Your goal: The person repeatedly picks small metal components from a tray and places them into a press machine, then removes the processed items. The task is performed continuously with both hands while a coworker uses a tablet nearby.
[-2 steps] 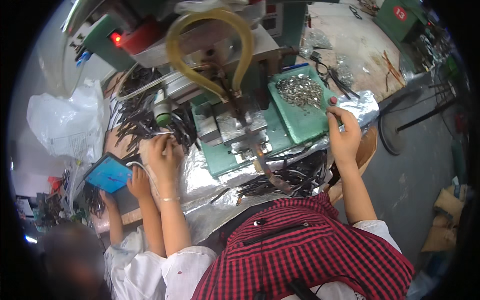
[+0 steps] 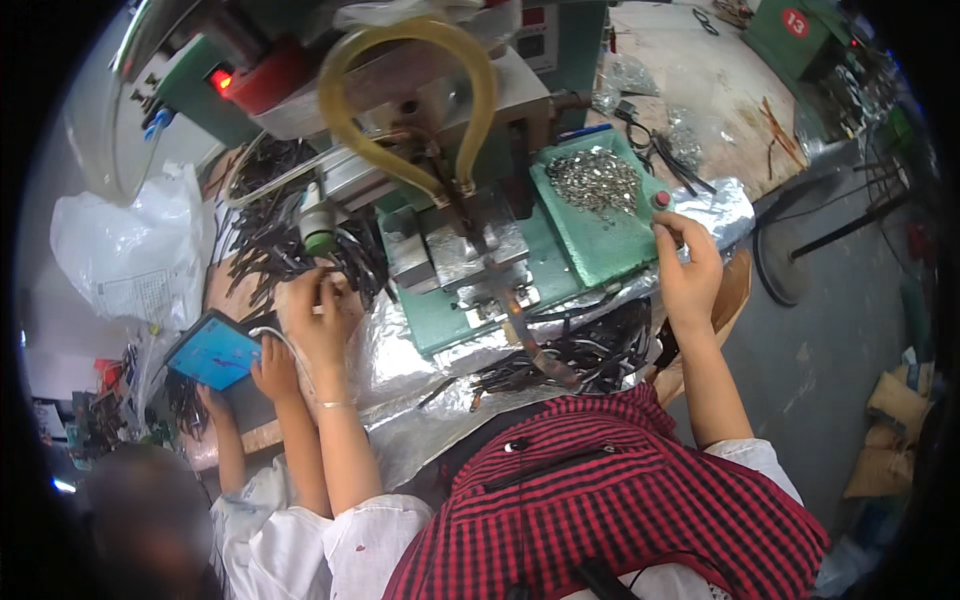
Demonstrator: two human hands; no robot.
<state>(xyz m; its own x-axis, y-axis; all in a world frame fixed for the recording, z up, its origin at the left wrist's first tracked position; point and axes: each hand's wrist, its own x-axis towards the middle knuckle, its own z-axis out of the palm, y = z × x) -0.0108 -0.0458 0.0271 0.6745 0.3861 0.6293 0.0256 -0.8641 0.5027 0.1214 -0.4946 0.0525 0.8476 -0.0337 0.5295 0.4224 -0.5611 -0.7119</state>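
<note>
My left hand is at the near edge of a pile of black cable pieces, left of a press-like machine. Its fingers are bent inward, and a small pale bit shows among them; what it is I cannot make out. On the right, my right hand is beside the green tray of small shiny metal parts. Thumb and fingers close around something dark, just under a red-topped knob; the grip hides most of it.
More black cable pieces lie on silver foil close to my lap. A yellowish hose loops above the machine. At left, another person's hands hold a blue-screened tablet beside my left forearm. A white plastic bag sits behind it.
The view has shifted slightly, so the machine and tray appear a little further left. My left hand's fingers have changed their bend beside the cables. My right hand stays in place.
</note>
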